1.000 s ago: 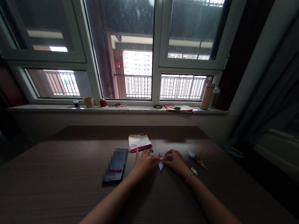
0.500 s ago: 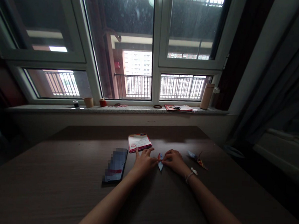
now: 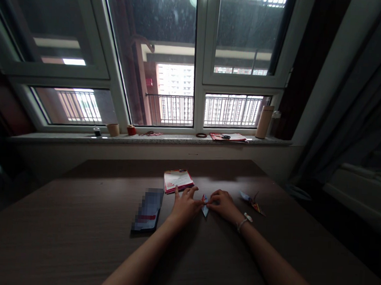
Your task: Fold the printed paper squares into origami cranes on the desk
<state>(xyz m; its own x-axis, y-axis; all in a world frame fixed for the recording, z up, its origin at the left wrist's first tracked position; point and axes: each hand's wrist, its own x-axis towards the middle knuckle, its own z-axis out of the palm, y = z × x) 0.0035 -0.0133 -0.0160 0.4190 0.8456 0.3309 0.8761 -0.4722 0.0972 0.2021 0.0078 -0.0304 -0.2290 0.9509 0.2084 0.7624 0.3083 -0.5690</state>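
Observation:
A small folded piece of blue patterned paper point(image 3: 204, 208) lies on the dark wooden table point(image 3: 77, 238) between my two hands. My left hand point(image 3: 183, 206) presses on its left side with thumb and bent fingers, while the index finger sticks up. My right hand point(image 3: 224, 205) pinches the paper's right edge with curled fingers; a pale bracelet sits on that wrist. Both hands rest on the table top.
A phone point(image 3: 147, 210) lies left of my left hand. A red and white packet of paper point(image 3: 177, 180) sits just behind the hands. A folded colourful paper figure point(image 3: 253, 202) lies to the right. Cups, a tall beige flask point(image 3: 263, 122) and papers stand on the windowsill.
Almost nothing differs; my left hand's fingers have shifted slightly on the paper, and both hands stay in place.

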